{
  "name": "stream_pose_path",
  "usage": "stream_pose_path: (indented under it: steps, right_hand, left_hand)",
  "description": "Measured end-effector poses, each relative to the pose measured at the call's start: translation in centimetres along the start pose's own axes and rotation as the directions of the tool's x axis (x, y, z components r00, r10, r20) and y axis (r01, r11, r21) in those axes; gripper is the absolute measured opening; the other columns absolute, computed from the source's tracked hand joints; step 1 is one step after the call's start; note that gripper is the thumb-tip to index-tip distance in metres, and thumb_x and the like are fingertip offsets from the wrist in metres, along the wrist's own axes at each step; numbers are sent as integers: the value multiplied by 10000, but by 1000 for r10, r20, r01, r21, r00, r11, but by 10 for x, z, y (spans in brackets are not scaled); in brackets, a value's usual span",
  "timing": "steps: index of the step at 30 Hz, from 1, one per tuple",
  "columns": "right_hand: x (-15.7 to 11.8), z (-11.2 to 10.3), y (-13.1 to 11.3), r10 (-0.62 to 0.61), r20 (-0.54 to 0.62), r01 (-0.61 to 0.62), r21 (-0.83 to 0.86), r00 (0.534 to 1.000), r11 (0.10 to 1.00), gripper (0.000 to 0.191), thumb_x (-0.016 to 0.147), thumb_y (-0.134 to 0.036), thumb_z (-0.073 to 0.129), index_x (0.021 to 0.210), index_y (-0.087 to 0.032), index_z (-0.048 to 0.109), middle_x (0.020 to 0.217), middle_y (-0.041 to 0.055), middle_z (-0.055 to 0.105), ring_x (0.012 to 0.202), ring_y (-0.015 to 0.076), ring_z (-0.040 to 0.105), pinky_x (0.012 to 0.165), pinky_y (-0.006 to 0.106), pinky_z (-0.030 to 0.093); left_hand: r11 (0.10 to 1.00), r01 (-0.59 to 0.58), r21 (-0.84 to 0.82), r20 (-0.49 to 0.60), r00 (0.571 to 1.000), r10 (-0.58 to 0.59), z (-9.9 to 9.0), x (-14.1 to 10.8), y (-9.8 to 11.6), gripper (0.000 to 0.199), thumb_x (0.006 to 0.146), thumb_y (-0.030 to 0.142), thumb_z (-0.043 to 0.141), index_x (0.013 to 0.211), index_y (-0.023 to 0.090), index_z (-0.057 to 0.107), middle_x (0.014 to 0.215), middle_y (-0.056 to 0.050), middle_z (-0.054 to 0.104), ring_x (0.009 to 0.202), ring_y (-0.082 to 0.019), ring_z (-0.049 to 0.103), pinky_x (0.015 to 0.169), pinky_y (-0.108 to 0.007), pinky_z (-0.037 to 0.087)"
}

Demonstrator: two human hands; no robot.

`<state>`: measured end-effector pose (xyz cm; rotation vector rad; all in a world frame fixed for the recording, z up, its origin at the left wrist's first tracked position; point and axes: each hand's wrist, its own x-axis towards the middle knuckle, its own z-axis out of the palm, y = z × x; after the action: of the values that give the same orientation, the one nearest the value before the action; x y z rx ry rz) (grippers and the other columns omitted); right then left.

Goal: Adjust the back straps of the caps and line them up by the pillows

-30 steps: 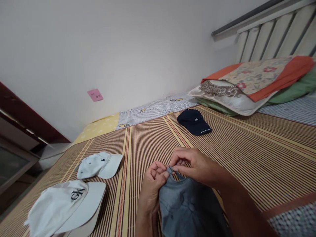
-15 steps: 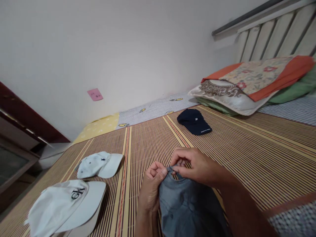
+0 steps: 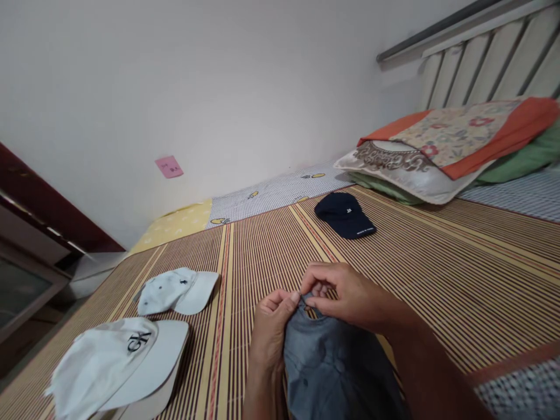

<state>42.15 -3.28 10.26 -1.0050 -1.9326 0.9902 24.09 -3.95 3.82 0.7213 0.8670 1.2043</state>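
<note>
Striped matting [image 3: 262, 256] is spread under the navy cap [image 3: 343, 216]; beyond that cap a pale wall [image 3: 262, 87] is seen, and to its right pillows [image 3: 431, 178] are piled. Left of it and nearer, a light cap [image 3: 164, 291] and a white lettered cap [image 3: 96, 367] are laid out. Nearer than the navy cap, the gray cap [image 3: 324, 361] is held, its back strap [image 3: 305, 298] pinched by the left hand [image 3: 276, 318] and the right hand [image 3: 341, 289], close together; its brim cannot be seen. Its crown is judged light, soft and prone to sagging, with little slip expected, so a hold is best taken on the strap or the firmer edge of the back opening, without hard tugging
</note>
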Motion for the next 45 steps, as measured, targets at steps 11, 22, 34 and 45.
stream_pose_path:
  steps: [11,22,34,45]
  right_hand:
    - [2,3,6,37,62,-36,-21,997,999,209,736,-98,672,909,-194,737,806,-19,609,671,120,519,602,244,409]
    - [3,4,10,16,52,-14,-33,999,999,204,716,-79,642,884,-182,694,790,-33,581,651,109,500,579,234,398]
    - [3,2,12,24,57,-24,-1,998,1000,160,721,-112,673,864,-180,695,796,-30,586,656,116,497,586,253,394]
    - [2,-1,13,64,66,-67,55,996,996,140,741,-150,709,875,-186,694,766,-41,572,662,116,496,594,250,397]
  left_hand:
    - [997,-51,64,36,998,49,3,-2,4,425,609,410,942,648,157,603,557,58,556,496,-56,446,516,-166,362]
    - [994,-64,91,60,996,59,-1,-1,1,328,694,352,866,710,184,585,629,46,547,571,-89,453,567,-198,361]
    - [996,-68,59,90,994,63,0,-5,3,283,699,288,830,681,180,569,644,39,534,582,-96,424,580,-207,345]
    - [999,-11,-46,116,993,16,1,-5,3,302,741,269,823,690,180,539,655,35,531,604,-92,436,593,-204,354]
